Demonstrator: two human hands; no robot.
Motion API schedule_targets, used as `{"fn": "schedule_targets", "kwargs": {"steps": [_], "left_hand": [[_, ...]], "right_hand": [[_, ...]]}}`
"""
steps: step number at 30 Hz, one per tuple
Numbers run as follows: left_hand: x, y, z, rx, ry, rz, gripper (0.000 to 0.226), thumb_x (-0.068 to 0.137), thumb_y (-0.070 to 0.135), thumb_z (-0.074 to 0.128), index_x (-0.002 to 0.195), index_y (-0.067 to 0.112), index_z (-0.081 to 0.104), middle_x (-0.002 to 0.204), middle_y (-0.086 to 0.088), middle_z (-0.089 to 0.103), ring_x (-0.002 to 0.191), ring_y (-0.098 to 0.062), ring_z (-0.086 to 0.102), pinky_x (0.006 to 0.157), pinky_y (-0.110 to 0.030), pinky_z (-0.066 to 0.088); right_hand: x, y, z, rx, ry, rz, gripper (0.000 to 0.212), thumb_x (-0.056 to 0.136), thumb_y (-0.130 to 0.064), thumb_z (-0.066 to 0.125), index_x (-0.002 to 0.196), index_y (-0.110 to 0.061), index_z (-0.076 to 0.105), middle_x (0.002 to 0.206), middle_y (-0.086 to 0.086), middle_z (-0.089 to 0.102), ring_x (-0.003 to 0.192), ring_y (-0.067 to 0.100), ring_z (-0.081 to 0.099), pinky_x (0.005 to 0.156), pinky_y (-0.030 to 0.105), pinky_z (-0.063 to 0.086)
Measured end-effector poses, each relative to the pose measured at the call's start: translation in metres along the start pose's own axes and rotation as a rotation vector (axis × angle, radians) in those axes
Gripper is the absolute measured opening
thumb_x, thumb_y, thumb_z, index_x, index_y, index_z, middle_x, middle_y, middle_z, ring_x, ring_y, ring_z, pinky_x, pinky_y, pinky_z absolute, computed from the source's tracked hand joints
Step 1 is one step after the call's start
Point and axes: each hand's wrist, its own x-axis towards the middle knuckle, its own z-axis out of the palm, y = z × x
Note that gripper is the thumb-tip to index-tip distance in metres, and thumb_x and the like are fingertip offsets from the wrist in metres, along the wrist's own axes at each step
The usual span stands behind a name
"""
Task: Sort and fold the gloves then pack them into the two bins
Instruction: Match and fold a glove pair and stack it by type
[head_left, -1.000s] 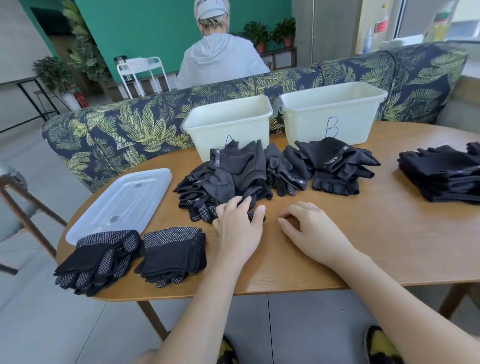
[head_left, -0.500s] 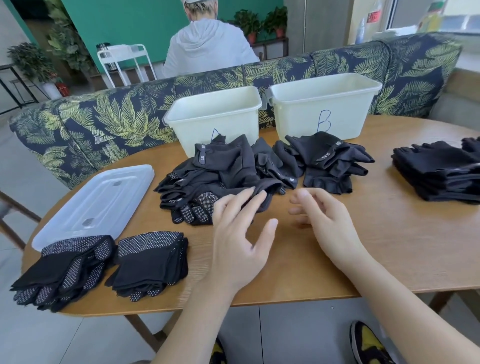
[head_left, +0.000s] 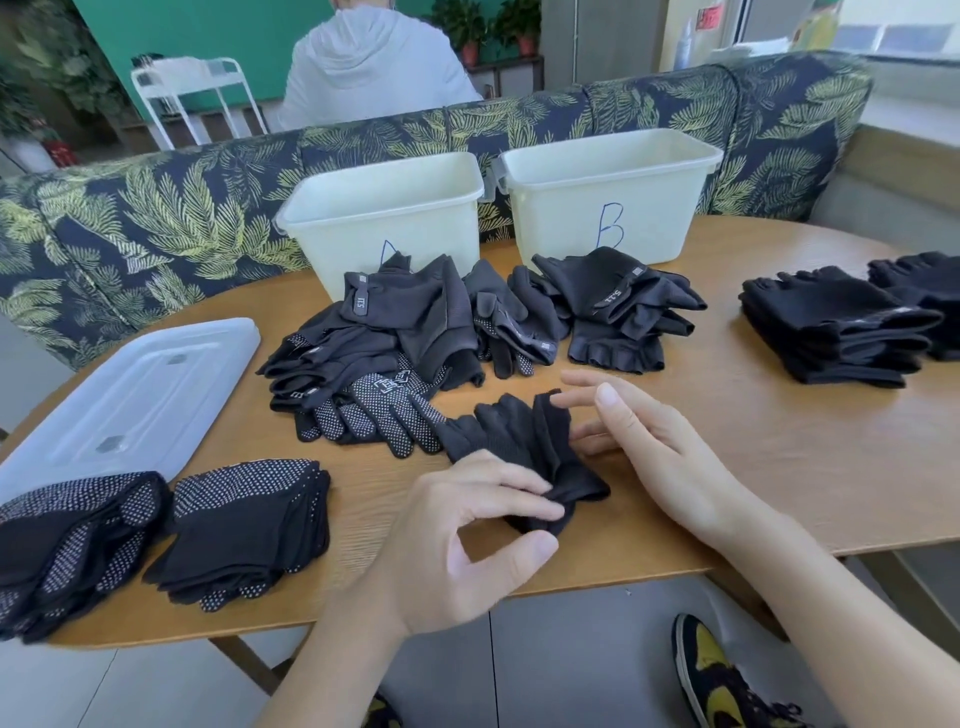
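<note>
Between the two hands, on the wooden table (head_left: 727, 467), lies a single black glove (head_left: 519, 447). The left hand (head_left: 457, 540) pinches its cuff end between thumb and fingertips, the cloth bunched at the grip. The right hand (head_left: 649, 447) holds nothing: its fingers are straight and spread, with the fingertips at the glove's finger end, contact uncertain.

Just beyond the left hand sits the unsorted heap of gloves (head_left: 384, 353), some with white grip dots, some plain with a grey tag. Beyond the right hand a smaller cluster of fingerless gloves (head_left: 618, 317) adjoins that heap.

Behind both, side by side, stand two pale bins: bin A (head_left: 384, 208), its letter largely covered by the heap, and bin B (head_left: 608, 192), letter legible.

Left of the left hand, at the near table edge, are two folded stacks of dotted gloves (head_left: 244, 525), apart from the heap. Beyond these lies a translucent lid (head_left: 135, 395), flat.

Well right of the right hand is a neat stack of plain black gloves (head_left: 841, 327).
</note>
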Motion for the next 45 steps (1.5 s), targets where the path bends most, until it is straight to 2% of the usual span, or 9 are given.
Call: {"fn": "schedule_targets", "kwargs": {"steps": [4, 8, 13, 21, 28, 32, 37, 42, 45], "left_hand": [[-0.003, 0.001, 0.003, -0.018, 0.155, -0.052, 0.02, 0.09, 0.024, 0.068, 0.079, 0.012, 0.081, 0.092, 0.008, 0.074, 0.087, -0.017, 0.069, 0.076, -0.028, 0.052], [0.001, -0.007, 0.011, 0.256, 0.315, -0.126, 0.023, 0.091, 0.034, 0.068, 0.077, 0.019, 0.076, 0.088, 0.014, 0.068, 0.089, -0.011, 0.065, 0.077, -0.03, 0.052], [0.004, -0.012, 0.017, 0.392, 0.14, -0.354, 0.059, 0.085, 0.07, 0.052, 0.117, 0.027, 0.076, 0.127, 0.016, 0.062, 0.125, -0.002, 0.048, 0.111, -0.022, 0.034], [0.013, -0.014, 0.019, 0.406, -0.051, -0.331, 0.053, 0.096, 0.06, 0.055, 0.139, 0.029, 0.063, 0.154, 0.014, 0.046, 0.145, 0.0, 0.03, 0.122, -0.029, 0.024], [0.019, -0.015, 0.016, 0.317, 0.226, -0.305, 0.043, 0.092, 0.054, 0.06, 0.125, 0.028, 0.072, 0.131, 0.019, 0.061, 0.128, 0.001, 0.049, 0.113, -0.021, 0.033], [0.035, -0.015, 0.011, 0.245, 0.305, -0.405, 0.04, 0.097, 0.044, 0.063, 0.134, 0.032, 0.064, 0.13, 0.018, 0.062, 0.119, 0.002, 0.055, 0.105, -0.034, 0.047], [0.064, -0.012, 0.003, 0.115, 0.364, -0.605, 0.053, 0.097, 0.046, 0.06, 0.148, 0.041, 0.047, 0.123, 0.015, 0.057, 0.096, 0.004, 0.061, 0.09, -0.022, 0.044], [0.084, -0.025, 0.01, -0.082, 0.439, -0.725, 0.065, 0.086, 0.054, 0.06, 0.148, 0.044, 0.043, 0.127, 0.011, 0.056, 0.105, -0.012, 0.066, 0.1, -0.043, 0.053], [0.097, -0.03, 0.008, -0.293, 0.509, -0.831, 0.06, 0.093, 0.042, 0.062, 0.15, 0.035, 0.044, 0.135, 0.007, 0.055, 0.1, -0.013, 0.067, 0.077, -0.03, 0.056]], "right_hand": [[-0.001, 0.002, 0.001, -0.143, -0.055, -0.018, 0.046, 0.103, -0.051, 0.038, 0.105, -0.029, 0.078, 0.128, -0.021, 0.062, 0.109, 0.004, 0.064, 0.092, 0.018, 0.049], [-0.002, 0.001, 0.004, -0.285, -0.054, -0.045, 0.049, 0.101, -0.055, 0.039, 0.096, -0.026, 0.078, 0.099, -0.024, 0.068, 0.099, -0.003, 0.062, 0.081, 0.009, 0.04], [-0.009, -0.001, -0.003, -0.255, 0.086, 0.04, 0.054, 0.099, -0.059, 0.037, 0.09, -0.026, 0.078, 0.086, -0.009, 0.073, 0.087, 0.002, 0.063, 0.077, 0.01, 0.043], [-0.016, 0.006, -0.016, -0.251, 0.228, 0.021, 0.056, 0.101, -0.059, 0.037, 0.082, -0.027, 0.078, 0.079, -0.003, 0.07, 0.081, 0.009, 0.066, 0.08, 0.031, 0.051], [-0.003, 0.002, -0.008, -0.316, 0.338, -0.15, 0.044, 0.107, -0.043, 0.042, 0.091, -0.022, 0.077, 0.113, -0.018, 0.067, 0.109, -0.005, 0.059, 0.087, 0.005, 0.038], [0.012, -0.007, 0.001, -0.368, 0.304, -0.211, 0.049, 0.105, -0.047, 0.04, 0.091, -0.013, 0.073, 0.107, -0.019, 0.067, 0.11, -0.001, 0.056, 0.089, 0.007, 0.037], [0.03, 0.006, 0.01, -0.541, 0.107, -0.195, 0.069, 0.106, -0.058, 0.031, 0.09, -0.002, 0.067, 0.092, 0.008, 0.068, 0.095, 0.019, 0.058, 0.091, 0.024, 0.04], [0.033, 0.016, 0.013, -0.52, 0.085, -0.194, 0.079, 0.104, -0.064, 0.026, 0.089, 0.001, 0.068, 0.087, 0.013, 0.069, 0.088, 0.024, 0.06, 0.088, 0.022, 0.04], [0.028, 0.013, 0.01, -0.456, 0.124, -0.152, 0.064, 0.106, -0.055, 0.033, 0.092, -0.01, 0.075, 0.087, 0.0, 0.072, 0.091, 0.009, 0.061, 0.084, 0.01, 0.039]]}}
